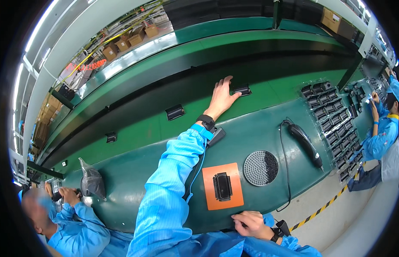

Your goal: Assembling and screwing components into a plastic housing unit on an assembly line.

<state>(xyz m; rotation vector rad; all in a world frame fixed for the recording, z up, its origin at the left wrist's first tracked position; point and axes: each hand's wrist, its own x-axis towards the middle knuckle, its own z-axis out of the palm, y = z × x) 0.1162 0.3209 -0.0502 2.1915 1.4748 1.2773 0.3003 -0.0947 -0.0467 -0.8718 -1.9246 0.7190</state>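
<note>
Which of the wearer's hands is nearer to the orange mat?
Right. The right hand is at the table's near edge, close to the orange mat; the left hand is far beyond it, over the green belt, beside a black part.

Wearing a blue strap [202, 131] at the left wrist. Below the strap, wearing a light-blue, finely lined left sleeve [165, 180], bunching in folds. Toward the bare left hand [222, 99] from the strap, wearing a black wristband [206, 121]. Trailing a thin blue cord [197, 173] beneath the strap. Well to the strap's lower right, wearing a second black band [276, 234] with a block-shaped black module [283, 227].
</note>
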